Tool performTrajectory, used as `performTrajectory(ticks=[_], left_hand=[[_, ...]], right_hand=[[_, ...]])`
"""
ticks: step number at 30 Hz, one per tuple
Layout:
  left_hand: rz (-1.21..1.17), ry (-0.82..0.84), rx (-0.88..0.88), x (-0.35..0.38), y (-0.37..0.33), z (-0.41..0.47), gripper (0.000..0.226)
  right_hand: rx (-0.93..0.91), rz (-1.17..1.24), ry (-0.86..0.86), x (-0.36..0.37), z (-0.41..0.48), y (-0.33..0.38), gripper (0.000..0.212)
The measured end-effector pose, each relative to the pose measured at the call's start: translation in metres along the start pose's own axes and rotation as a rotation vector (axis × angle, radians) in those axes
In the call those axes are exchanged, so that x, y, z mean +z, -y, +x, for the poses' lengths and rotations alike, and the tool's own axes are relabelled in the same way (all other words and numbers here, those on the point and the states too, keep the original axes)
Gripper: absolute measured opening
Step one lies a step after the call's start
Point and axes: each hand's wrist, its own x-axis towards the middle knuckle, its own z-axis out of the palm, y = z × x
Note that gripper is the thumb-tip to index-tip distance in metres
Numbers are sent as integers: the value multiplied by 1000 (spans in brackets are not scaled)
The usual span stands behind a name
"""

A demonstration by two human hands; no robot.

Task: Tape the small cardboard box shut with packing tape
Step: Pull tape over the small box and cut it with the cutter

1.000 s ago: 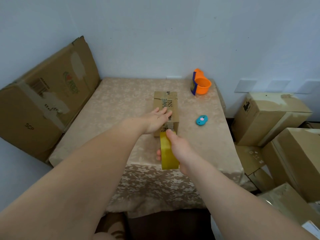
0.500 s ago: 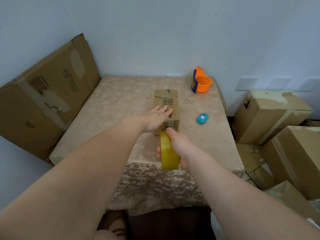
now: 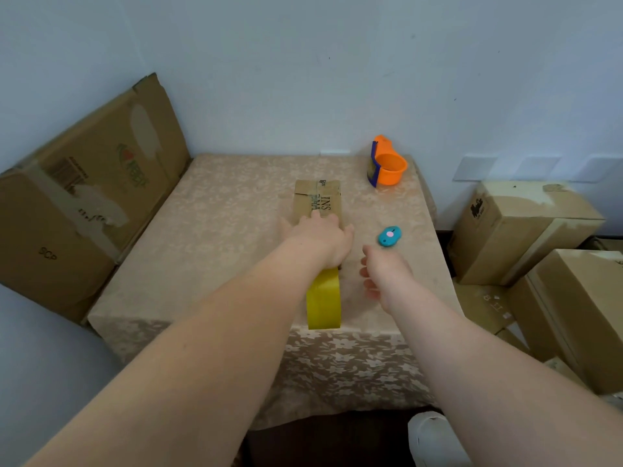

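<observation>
While the left hand [image 3: 320, 239] lies flat, fingers spread, pressing on the near end of the small cardboard box [image 3: 318, 203], the right hand [image 3: 382, 269] hangs just above the table with fingers loosely curled and nothing in it. The box sits a little right of the table's middle, its long side running away from the person. A yellow roll of packing tape [image 3: 323, 299] stands on edge just in front of the box, at the table's near edge [image 3: 202, 326], partly under the left wrist.

Left of the box the tablecloth [image 3: 219, 230] is bare right out to the left edge. To the right, a small blue cutter [image 3: 389, 235] lies near the right hand, apart from the box. An orange cup [image 3: 387, 163] stands at the far right corner, close to the wall [image 3: 303, 62].

A large cardboard carton [image 3: 84, 197] leans against the table's left side; more cartons [image 3: 519, 227] are stacked on the floor close to the right edge.

On the small box the letters "INS" can be read beside a strip of tape; other print there is blurred. The large carton shows "SCP" and a barcode label; its coloured logo is unclear.
</observation>
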Motion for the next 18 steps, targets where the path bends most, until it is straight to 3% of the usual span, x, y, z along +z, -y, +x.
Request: performTrajectory(ticks=[5,9,13,18], left_hand=[[27,-9,-79,9,-17,-3,72],[-22,50,-97,12,-18,-1,78],[-59,86,-49,15,-9,-1,78],[-187,169,-10,14,-2,1,95]], right_hand=[[-254,-508,-88,-11,29,5,34],[-388,-688,-132,-12,51,8,41],[-452,-944,-89,-12,68,9,53],[-505,-1196,-86,-15,79,1,47]])
